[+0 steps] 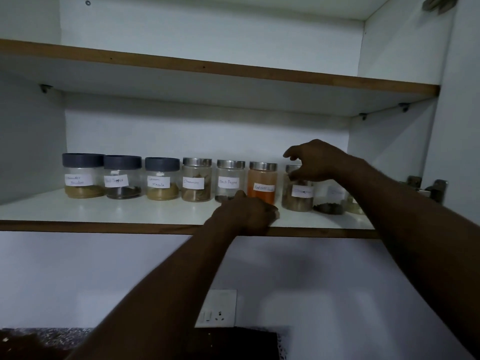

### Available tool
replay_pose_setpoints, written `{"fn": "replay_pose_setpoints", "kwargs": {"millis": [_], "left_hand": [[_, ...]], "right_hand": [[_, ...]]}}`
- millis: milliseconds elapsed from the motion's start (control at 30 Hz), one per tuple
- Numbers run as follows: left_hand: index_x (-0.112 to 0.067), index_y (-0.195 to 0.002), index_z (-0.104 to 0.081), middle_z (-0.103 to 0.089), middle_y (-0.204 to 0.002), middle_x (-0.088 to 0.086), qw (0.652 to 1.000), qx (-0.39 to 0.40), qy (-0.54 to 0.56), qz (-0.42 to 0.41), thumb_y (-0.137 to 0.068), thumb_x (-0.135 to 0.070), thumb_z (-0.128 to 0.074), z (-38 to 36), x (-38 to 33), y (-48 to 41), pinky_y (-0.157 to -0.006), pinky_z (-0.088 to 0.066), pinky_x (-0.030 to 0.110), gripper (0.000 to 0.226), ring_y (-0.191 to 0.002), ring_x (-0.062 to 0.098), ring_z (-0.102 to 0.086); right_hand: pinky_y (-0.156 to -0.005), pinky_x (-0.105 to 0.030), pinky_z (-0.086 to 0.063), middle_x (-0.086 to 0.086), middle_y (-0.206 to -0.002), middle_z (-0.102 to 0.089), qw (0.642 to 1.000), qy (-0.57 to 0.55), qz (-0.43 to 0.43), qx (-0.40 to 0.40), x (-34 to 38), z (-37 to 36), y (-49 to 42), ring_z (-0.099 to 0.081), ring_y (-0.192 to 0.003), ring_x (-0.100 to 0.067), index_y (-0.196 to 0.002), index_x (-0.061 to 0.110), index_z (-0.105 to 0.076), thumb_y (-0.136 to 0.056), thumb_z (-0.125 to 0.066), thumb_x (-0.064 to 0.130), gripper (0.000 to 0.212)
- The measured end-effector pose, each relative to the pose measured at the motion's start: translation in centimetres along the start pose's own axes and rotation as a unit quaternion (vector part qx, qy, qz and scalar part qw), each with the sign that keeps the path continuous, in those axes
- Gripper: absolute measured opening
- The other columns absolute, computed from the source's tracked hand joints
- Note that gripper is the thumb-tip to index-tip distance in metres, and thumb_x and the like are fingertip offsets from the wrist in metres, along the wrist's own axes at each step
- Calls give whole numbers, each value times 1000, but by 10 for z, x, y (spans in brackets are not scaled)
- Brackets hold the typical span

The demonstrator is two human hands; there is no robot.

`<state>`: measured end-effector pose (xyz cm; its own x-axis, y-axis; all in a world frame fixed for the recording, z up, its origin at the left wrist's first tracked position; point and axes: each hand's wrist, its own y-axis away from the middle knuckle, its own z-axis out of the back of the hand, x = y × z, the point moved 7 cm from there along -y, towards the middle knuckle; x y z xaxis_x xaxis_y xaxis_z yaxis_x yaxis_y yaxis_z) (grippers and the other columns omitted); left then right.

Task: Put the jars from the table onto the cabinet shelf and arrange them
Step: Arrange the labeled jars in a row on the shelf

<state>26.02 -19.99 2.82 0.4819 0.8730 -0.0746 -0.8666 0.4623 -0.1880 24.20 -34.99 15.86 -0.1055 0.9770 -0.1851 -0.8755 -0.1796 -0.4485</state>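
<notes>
- A white wall cabinet is seen from below, with its brown-edged upper shelf bare on the visible edge.
- The lower cabinet shelf is white and glossy; a row of labelled jars is lined up along it near the back, all upright with lids on top.
- From the left, three dark-lidded jars are set close together: coriander powder jar, black pepper jar and garam masala jar.
- Next, steel-lidded jars follow: cinnamon jar, second black pepper jar and orange red chilli jar.
- The left hand is rested on the shelf's front part, just before those last two jars, with fingers bent under; whether the edge is gripped cannot be told.
- The seventh jar, brown-filled with a blurred label, is stood upright under the right hand; its steel lid is clasped from above by curled fingers and thumb, the forefinger lifted.
- Two further jars are partly hidden behind the right forearm.
- A metal hinge is fixed at the right wall.
- Below, a wall socket and a speckled countertop are seen.
</notes>
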Motion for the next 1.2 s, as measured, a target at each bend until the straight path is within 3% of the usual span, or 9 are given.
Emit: {"fn": "replay_pose_setpoints", "kwargs": {"millis": [67,233,367,567,700,833,933,1067,1200], "left_hand": [[-35,-143,-55,-44,-153,5,1000,2,-6,10,-100,-57,-44,0,-6,-4,-115,-28,60,50,-142,39,-35],[-15,-152,-44,-40,-161,9,988,14,-63,-143,-107,-32,-43,-1,-58,-11,-114,-33,51,48,-146,31,-39],[-18,-152,-44,-40,-161,7,983,40,-80,-160,-110,-36,-35,-8,-68,-24,-117,-27,48,47,-148,29,-37],[-16,-153,-42,-36,-163,9,962,15,-175,-211,-107,-30,-45,-8,-75,-19,-114,-31,53,48,-148,31,-35],[-17,-157,-36,-31,-166,8,964,22,-176,-197,-108,-31,-42,-6,-73,-17,-115,-29,53,51,-151,31,-31],[-19,-154,-42,-38,-162,7,978,14,-120,-173,-110,-32,-37,-6,-71,-19,-117,-26,50,46,-149,29,-34],[-18,-152,-46,-41,-161,5,979,19,-97,-177,-110,-32,-37,-4,-71,-21,-119,-23,46,45,-149,26,-34],[-16,-155,-40,-31,-166,3,980,33,-87,-176,-110,-27,-38,-2,-82,-25,-120,-25,40,47,-153,22,-28],[-20,-157,-39,-37,-163,6,983,13,-49,-175,-111,-32,-35,-2,-109,-30,-121,-24,41,47,-150,25,-32]], "right_hand": [[-96,-41,-50,1,-130,-67,999,36,-4,17,-10,-2,9,-60,-115,-22,-140,25,-56,-82,-79,47,67],[-93,-40,-50,-1,-126,-69,999,23,-8,-30,-14,-16,9,-60,-114,-25,-142,26,-56,-82,-81,36,66],[-91,-39,-50,-1,-125,-70,999,11,-15,-50,-17,-24,-1,-60,-114,-25,-140,27,-58,-80,-82,35,65],[-91,-40,-51,0,-124,-70,999,5,-21,-47,-19,-27,-6,-60,-113,-24,-139,28,-58,-79,-83,36,66],[-95,-39,-50,-1,-131,-68,999,-1,-12,-43,-20,-29,-4,-60,-119,-25,-145,29,-52,-80,-83,38,74],[-110,-42,-40,-3,-153,-49,994,-68,-3,-80,-27,-18,7,-48,-137,-26,-153,30,-39,-84,-79,39,80],[-106,-41,-44,-1,-145,-58,995,-30,-23,-95,-49,1,21,-53,-131,-23,-145,28,-50,-86,-74,45,66],[-95,-41,-49,3,-132,-65,995,70,-64,31,-73,1,42,-57,-120,-23,-139,28,-55,-78,-80,53,70],[-91,-40,-50,3,-123,-70,996,69,-60,-9,-78,-7,50,-59,-113,-23,-139,28,-56,-77,-84,41,70]]}}
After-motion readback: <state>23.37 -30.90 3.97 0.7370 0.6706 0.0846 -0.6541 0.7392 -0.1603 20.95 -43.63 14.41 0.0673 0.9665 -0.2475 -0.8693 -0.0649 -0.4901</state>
